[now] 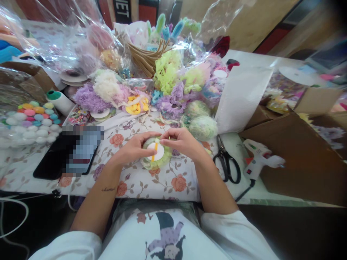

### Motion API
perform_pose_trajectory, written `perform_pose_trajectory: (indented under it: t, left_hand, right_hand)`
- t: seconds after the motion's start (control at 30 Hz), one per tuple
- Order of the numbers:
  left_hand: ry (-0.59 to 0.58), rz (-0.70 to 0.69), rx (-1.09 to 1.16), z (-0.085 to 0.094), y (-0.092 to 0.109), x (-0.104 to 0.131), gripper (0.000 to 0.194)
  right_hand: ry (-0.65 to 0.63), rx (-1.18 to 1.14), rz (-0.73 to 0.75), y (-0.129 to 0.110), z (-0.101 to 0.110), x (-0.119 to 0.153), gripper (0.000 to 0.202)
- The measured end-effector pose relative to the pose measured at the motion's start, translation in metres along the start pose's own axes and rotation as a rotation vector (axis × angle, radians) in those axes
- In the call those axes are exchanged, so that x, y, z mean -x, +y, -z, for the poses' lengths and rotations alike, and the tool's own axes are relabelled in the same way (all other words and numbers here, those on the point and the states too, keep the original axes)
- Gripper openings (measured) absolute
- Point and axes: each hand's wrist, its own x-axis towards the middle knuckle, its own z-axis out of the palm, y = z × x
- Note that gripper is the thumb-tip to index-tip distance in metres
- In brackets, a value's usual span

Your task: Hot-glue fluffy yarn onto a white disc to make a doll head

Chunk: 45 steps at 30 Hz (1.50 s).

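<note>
Before me is a round white disc [153, 153] with a pale green ruffled edge [165, 159] and a yellow strip [155, 151] across its face. My left hand [135, 146] grips it from the left, thumb on the disc and fingers behind the rim. At its top edge, the thumb and forefinger of my right hand [182, 141] are pinched together; what lies between them is too small to make out. Whether the disc touches the flowered cloth [168, 186] cannot be told.
Scissors [227, 161] and a glue gun [261, 155] lie to the right, beside a cardboard box [303, 159]. Two phones [48, 162] and bagged pom-poms [38, 124] are on the left. Ruffled trims [92, 97], a green ball of trim [203, 126] and plastic bags crowd the back.
</note>
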Motion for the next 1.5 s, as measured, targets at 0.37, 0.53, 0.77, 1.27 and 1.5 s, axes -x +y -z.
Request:
perform_pose_trajectory:
  t: [0.37,0.53,0.77,1.27,1.5]
  left_hand:
    - [-0.062,0.011,0.168,-0.002,-0.001,0.002,0.057]
    - [-0.095,0.005,0.201,-0.003,-0.001,0.002,0.044]
    - [-0.025,-0.018,0.051,-0.003,-0.003,-0.001,0.031]
    - [0.005,0.024,0.063,-0.003,-0.003,-0.001,0.033]
    - [0.046,-0.001,0.104,-0.004,-0.005,-0.002,0.032]
  right_hand:
    - [0.007,-0.106,-0.045,0.002,-0.004,0.000,0.024]
    - [0.057,-0.176,-0.082,0.001,-0.009,0.002,0.027]
    - [0.063,-0.157,-0.065,0.006,-0.007,0.003,0.026]
    - [0.106,0.078,0.030,0.012,0.001,0.005,0.016]
    - [0.117,0.149,0.062,0.012,-0.001,0.005,0.013]
